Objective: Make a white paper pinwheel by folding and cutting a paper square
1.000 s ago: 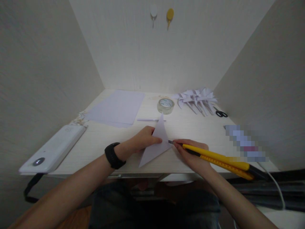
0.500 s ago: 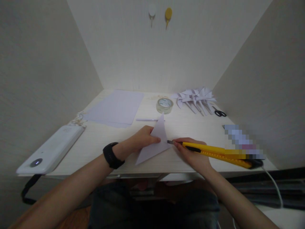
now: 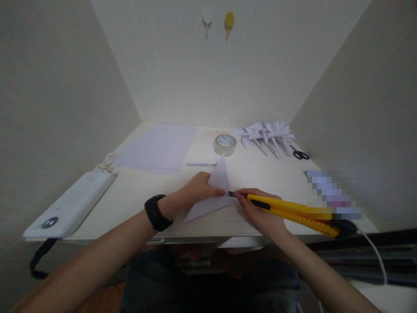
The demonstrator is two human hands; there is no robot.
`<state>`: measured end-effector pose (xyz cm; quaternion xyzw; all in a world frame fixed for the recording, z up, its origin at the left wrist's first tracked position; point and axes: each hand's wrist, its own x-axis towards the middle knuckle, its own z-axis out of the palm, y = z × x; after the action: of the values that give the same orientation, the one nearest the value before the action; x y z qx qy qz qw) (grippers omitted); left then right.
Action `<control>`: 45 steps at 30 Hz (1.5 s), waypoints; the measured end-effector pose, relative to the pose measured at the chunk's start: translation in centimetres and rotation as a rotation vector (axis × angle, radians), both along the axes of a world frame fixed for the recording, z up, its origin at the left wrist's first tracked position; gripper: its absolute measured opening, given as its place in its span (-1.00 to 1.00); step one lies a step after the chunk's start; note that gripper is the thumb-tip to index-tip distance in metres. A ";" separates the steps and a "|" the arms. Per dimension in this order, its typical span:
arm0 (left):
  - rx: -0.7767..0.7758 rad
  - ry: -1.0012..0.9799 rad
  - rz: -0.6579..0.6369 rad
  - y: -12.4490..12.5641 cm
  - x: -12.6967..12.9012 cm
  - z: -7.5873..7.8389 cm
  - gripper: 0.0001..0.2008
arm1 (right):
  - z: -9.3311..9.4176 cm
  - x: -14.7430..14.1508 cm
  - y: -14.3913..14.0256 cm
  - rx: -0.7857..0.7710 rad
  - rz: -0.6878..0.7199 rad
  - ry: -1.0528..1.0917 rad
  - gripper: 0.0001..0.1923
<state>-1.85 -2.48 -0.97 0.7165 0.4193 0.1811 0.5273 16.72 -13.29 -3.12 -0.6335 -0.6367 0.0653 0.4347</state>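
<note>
**Paper (image 3: 208,208) on my left, cutter (image 3: 289,211) on my right**

Over the tabletop (image 3: 130,204), the triangular white paper has its long side slanting near-left to far. Cutter's long axis runs in from near right, nose at the paper. Left hand (image 3: 198,190) pinches the paper, thumb on top; right hand (image 3: 262,214) pinches the cutter's front. Blade (image 3: 232,194) meets right edge by my thumb; contact unclear.

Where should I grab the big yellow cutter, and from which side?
The yellow cutter is probably best held by its thick body, coming from the right. Its metal blade sticks out at the left end, pointing toward the white paper and left hand.
</note>
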 end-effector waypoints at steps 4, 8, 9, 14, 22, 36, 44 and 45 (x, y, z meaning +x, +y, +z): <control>-0.085 -0.085 0.022 0.0 0.1 0.0 -0.68 | -0.1 -0.3 -0.3 0.045 -0.020 -0.047 -0.81; -0.253 -0.250 -0.042 -0.2 -0.2 -0.1 -0.62 | 0.3 -0.4 -0.8 0.074 0.002 -0.053 -0.81; -0.282 -0.280 -0.059 -0.2 -0.2 -0.1 -0.61 | 0.4 -0.3 -0.8 0.079 0.011 -0.051 -0.82; -0.352 -0.393 -0.095 -0.5 -0.4 -0.5 -0.56 | 0.9 -0.4 -1.0 0.129 0.012 -0.049 -0.82; -0.517 -0.472 -0.050 -0.8 -0.5 -0.9 -0.61 | 1.6 -0.7 -1.4 0.199 -0.052 -0.047 -0.86; -0.573 -0.486 -0.089 -1.1 -0.8 -0.4 -0.65 | 0.5 0.3 -1.7 0.306 -0.008 -0.065 -0.90; -0.534 -0.489 -0.098 -1.2 -0.9 -0.6 -0.61 | 1.1 0.3 -1.5 0.276 0.017 -0.090 -0.87; -0.532 -0.488 -0.092 -1.3 -0.8 -0.6 -0.61 | 1.1 0.4 -1.5 0.269 0.027 -0.096 -0.87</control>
<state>-2.69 -3.74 -1.57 0.5081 0.2809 0.2074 0.7873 17.13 -14.77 -1.99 -0.5633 -0.6682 -0.0454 0.4839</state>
